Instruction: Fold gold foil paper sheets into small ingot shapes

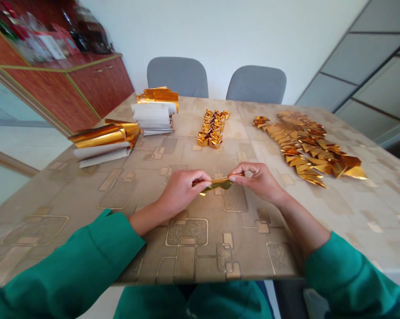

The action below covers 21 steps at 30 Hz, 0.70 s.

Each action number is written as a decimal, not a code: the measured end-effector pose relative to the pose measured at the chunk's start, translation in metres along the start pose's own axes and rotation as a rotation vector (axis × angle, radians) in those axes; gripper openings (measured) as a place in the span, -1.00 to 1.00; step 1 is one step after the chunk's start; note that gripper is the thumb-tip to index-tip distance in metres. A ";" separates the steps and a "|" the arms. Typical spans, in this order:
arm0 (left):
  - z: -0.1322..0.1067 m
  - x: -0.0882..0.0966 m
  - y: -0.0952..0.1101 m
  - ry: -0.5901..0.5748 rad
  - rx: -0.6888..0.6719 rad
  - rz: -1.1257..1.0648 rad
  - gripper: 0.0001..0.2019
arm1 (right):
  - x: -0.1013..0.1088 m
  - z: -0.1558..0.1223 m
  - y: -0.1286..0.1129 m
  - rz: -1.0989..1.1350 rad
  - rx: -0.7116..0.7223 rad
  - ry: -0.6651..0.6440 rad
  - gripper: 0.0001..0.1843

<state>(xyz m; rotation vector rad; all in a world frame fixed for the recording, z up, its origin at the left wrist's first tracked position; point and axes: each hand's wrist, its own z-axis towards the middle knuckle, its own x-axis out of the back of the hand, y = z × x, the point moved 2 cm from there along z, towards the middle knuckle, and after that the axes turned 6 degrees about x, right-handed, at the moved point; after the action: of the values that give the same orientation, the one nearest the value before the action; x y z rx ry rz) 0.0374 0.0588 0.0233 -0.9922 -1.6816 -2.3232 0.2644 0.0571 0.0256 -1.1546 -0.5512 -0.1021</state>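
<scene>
A small folded piece of gold foil paper is stretched between both hands just above the table. My left hand pinches its left end with fingers closed. My right hand pinches its right end, fingers curled. Both sleeves are green. Beyond the hands lies a cluster of finished gold folded pieces. To the right spreads a heap of gold folded triangles.
Two stacks of gold and white sheets sit at the far left, the nearer stack and the farther stack. Two grey chairs stand behind the table. A red wooden cabinet is at left. The table's near edge is by my body.
</scene>
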 end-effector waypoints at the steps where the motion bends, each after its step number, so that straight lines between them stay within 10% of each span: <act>1: 0.000 0.001 0.000 -0.001 -0.001 -0.003 -0.84 | 0.004 0.000 0.000 0.030 -0.020 -0.004 -0.72; 13: -0.002 -0.003 0.001 -0.072 -0.017 -0.062 -0.83 | -0.027 -0.005 -0.022 0.018 0.061 -0.077 -0.78; 21: 0.010 0.011 -0.011 -0.248 -0.004 -0.152 -0.74 | -0.007 -0.004 -0.013 0.035 0.041 -0.019 -0.72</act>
<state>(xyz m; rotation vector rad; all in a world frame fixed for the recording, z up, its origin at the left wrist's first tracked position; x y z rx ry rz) 0.0286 0.0749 0.0219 -1.2393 -1.9044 -2.3794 0.2552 0.0468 0.0323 -1.1254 -0.5478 -0.0495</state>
